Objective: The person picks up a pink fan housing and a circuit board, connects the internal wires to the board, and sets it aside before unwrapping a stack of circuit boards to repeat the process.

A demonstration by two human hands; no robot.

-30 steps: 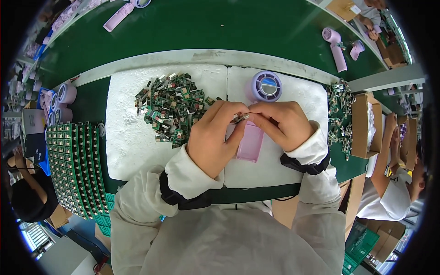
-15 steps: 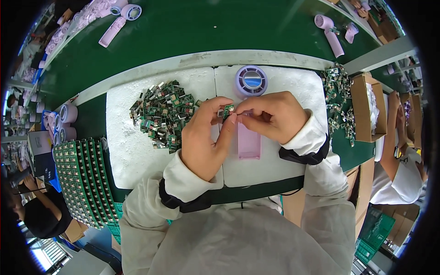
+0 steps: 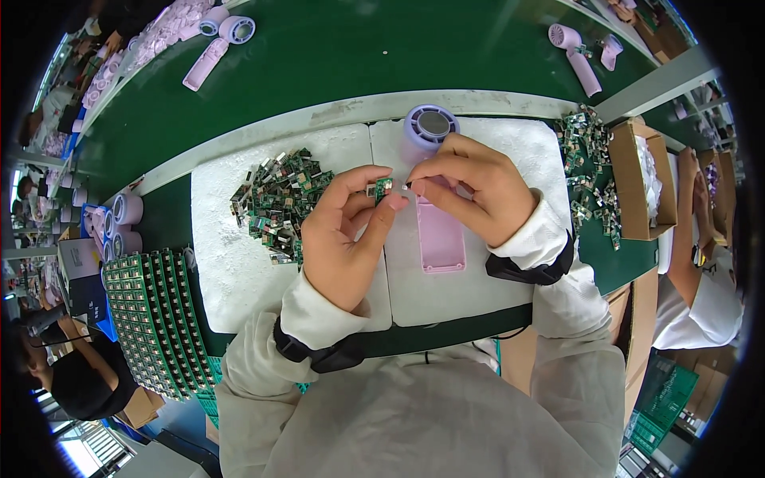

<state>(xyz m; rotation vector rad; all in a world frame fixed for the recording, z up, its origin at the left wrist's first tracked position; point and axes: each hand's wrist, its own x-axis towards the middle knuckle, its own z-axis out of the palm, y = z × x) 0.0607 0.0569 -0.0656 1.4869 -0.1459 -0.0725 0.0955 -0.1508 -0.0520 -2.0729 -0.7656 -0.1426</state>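
Observation:
My left hand (image 3: 341, 239) pinches a small green circuit board (image 3: 383, 190) between thumb and fingers, above the white work mat (image 3: 227, 295). Just to its right, the thumb and forefinger of my right hand (image 3: 482, 195) are pressed together on a tiny dark-tipped piece, too small to name. A narrow gap separates the two hands' fingertips. Under my right hand lies a pink handheld fan shell (image 3: 443, 243), its handle an open trough and its round lilac head (image 3: 433, 127) towards the far edge. Left of my hands is a heap of loose circuit boards (image 3: 279, 203).
Stacked panels of circuit boards (image 3: 151, 319) stand at the left, near lilac fan heads (image 3: 127, 209). More loose boards (image 3: 586, 151) and a cardboard box (image 3: 665, 187) are at the right. Pink fan parts (image 3: 575, 60) rest on the green surface beyond a pale rail (image 3: 319, 111). Co-workers sit on both sides.
My fingertips have drawn apart: the left hand has moved slightly left with the circuit board, while the right has come off the board. The whole view has shifted a little.

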